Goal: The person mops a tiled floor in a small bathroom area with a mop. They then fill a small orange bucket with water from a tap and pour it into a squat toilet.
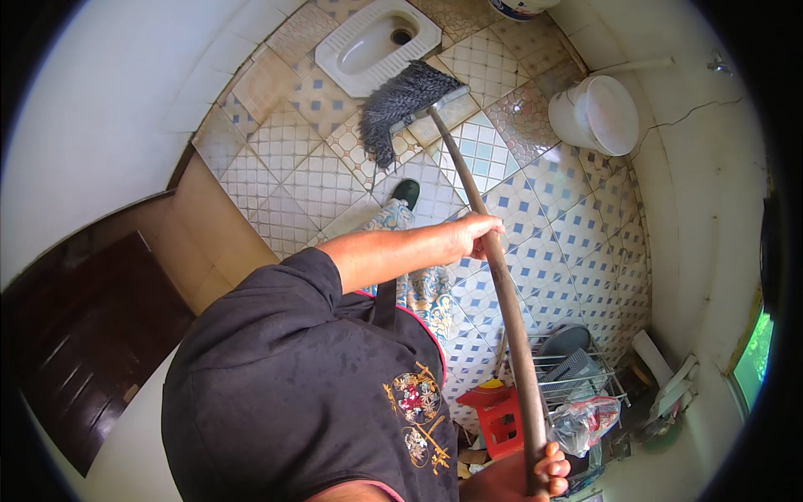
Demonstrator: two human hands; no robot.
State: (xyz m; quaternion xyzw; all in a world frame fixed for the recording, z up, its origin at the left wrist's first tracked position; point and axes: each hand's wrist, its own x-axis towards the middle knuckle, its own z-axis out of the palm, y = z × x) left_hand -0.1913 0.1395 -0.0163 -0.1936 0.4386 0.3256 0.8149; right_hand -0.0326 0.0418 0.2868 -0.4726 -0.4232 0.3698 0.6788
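Observation:
A mop (pixel 403 102) with dark grey strands and a long wooden handle lies slantwise across the view. Its head rests on the tiled floor, against the near right edge of a white squat toilet (pixel 336 63). Around the middle of the handle, the fingers of my left hand (pixel 478 234) are wrapped, that arm stretched across my body. My right hand (pixel 548 473) grips the handle close to its near end, at the lower right; part of this hand is behind the handle. One dark shoe (pixel 406 193) shows on the floor below the mop head.
A white bucket (pixel 577 117) stands by the right wall, with another container (pixel 520 8) at the far edge. At lower right are a red plastic stool (pixel 499 422), a wire rack (pixel 577 368) and clear plastic bags (pixel 581 425). A dark brown door (pixel 96 343) is at left.

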